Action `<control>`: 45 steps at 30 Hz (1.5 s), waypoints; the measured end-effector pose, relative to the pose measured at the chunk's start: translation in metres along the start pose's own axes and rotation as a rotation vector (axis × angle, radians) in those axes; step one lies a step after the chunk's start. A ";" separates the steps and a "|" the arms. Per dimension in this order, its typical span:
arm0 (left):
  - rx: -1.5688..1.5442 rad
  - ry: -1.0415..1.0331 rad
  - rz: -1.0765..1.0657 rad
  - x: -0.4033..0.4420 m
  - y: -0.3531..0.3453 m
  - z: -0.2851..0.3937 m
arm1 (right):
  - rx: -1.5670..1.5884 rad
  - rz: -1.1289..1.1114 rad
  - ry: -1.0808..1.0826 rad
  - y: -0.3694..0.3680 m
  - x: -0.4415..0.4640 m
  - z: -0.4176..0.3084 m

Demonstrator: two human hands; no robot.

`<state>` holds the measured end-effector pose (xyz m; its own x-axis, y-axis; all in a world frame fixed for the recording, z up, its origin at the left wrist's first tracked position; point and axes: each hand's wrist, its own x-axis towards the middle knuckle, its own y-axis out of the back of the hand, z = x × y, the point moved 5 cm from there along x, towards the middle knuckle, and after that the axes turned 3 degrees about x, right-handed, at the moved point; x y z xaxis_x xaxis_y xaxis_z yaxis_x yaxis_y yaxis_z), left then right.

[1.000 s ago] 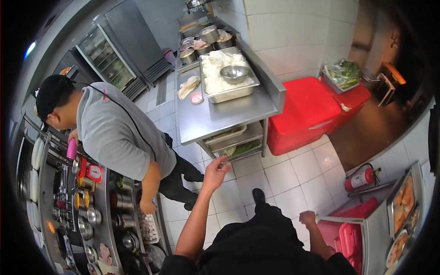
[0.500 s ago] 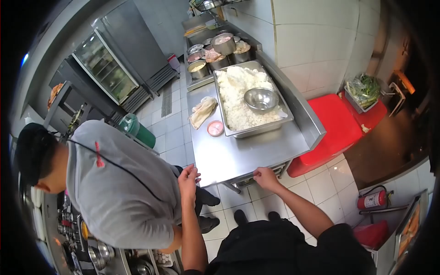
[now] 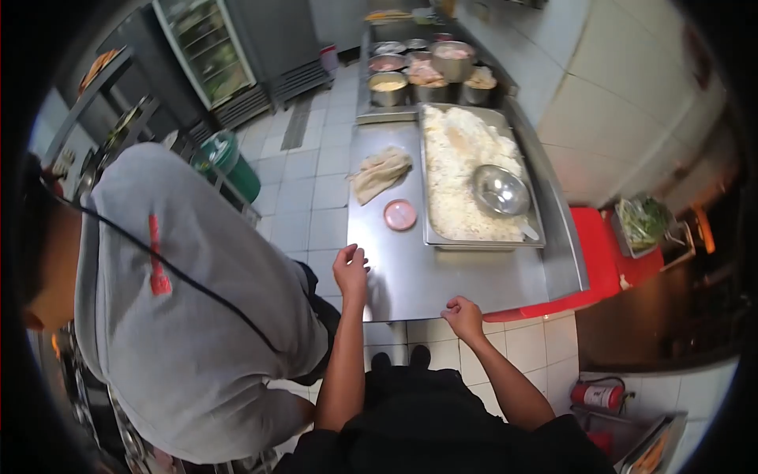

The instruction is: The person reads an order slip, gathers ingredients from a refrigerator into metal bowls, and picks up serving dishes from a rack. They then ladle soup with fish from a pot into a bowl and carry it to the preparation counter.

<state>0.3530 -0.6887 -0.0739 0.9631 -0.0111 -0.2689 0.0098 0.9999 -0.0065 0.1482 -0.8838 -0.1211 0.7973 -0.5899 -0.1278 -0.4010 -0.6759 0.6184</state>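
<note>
My left hand (image 3: 350, 272) is over the near left edge of the steel table (image 3: 458, 272). Its fingers are loosely bent and slightly apart, and nothing shows in them. At the table's front edge my right hand (image 3: 463, 317) has its fingers curled in, with no object visible in it. Beyond both hands stands a large steel tray (image 3: 483, 244) of white cooked rice (image 3: 466, 178). A shiny steel bowl (image 3: 502, 190) rests on the rice, with a white handle-like piece beside it. Left of the tray lie a beige cloth (image 3: 380, 174) and a round pink lid or dish (image 3: 400, 214).
A person in a grey shirt (image 3: 189, 300) stands close on my left. Several steel pots (image 3: 389, 93) of food sit at the table's far end. A green bin (image 3: 229, 166) stands beyond the person. Red seating or a red table (image 3: 596, 245) and a fire extinguisher (image 3: 600, 395) are on the right.
My view has shifted closer to the table, and my left hand is now over its edge. The person in grey appears larger and nearer. My right hand stays curled near the front edge.
</note>
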 end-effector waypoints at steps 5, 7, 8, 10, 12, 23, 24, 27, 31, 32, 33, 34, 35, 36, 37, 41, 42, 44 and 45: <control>0.029 -0.037 0.064 0.019 0.009 0.006 | -0.006 -0.068 -0.039 0.005 0.006 0.001; 0.030 -0.068 0.096 0.034 0.021 0.004 | 0.011 -0.073 -0.034 0.008 0.006 -0.002; 0.038 -0.065 0.113 0.035 0.027 0.007 | 0.021 -0.075 -0.030 0.008 0.007 -0.002; 0.049 -0.068 0.142 0.041 0.039 0.017 | 0.052 -0.085 -0.028 0.004 0.010 0.004; 0.064 -0.049 0.136 0.052 0.054 0.017 | 0.060 -0.073 0.006 0.005 0.011 0.006; 0.156 0.122 0.149 0.062 0.097 0.005 | 0.117 -0.141 -0.119 0.007 0.009 0.002; 0.165 0.137 0.146 0.067 0.096 -0.002 | 0.118 -0.135 -0.125 0.007 0.010 0.002; 0.173 0.182 0.114 0.082 0.088 -0.018 | 0.126 -0.083 -0.140 0.005 0.010 0.003; 0.135 0.310 0.109 0.113 0.087 -0.063 | 0.094 -0.031 -0.228 0.006 0.010 -0.005; 0.159 0.334 0.113 0.124 0.088 -0.076 | 0.108 -0.022 -0.255 0.005 0.010 -0.005; 0.186 0.363 0.113 0.133 0.089 -0.090 | 0.119 -0.013 -0.287 0.006 0.009 -0.005; 0.205 0.397 0.132 0.140 0.089 -0.105 | 0.132 0.000 -0.317 0.006 0.009 -0.004; 0.231 0.427 0.149 0.146 0.090 -0.118 | 0.136 0.009 -0.308 0.005 0.008 -0.002; 0.257 0.463 0.154 0.146 0.093 -0.129 | 0.147 0.007 -0.353 0.004 0.005 -0.003; 0.285 0.491 0.155 0.148 0.093 -0.138 | 0.164 0.012 -0.396 0.005 0.004 -0.007; 0.330 0.548 0.095 0.154 0.096 -0.162 | 0.149 0.020 -0.473 0.007 0.006 -0.014; 0.346 0.558 0.080 0.149 0.098 -0.165 | 0.141 0.010 -0.480 0.006 0.006 -0.015; 0.375 0.554 0.046 0.150 0.099 -0.164 | 0.183 0.013 -0.484 0.005 0.008 -0.016; 0.389 0.546 0.027 0.149 0.098 -0.161 | 0.188 0.014 -0.487 0.006 0.008 -0.016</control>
<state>0.4538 -0.5931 -0.2701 0.6914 0.1161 -0.7131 0.1818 0.9273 0.3272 0.1591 -0.8852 -0.1063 0.5072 -0.7061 -0.4941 -0.5196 -0.7080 0.4783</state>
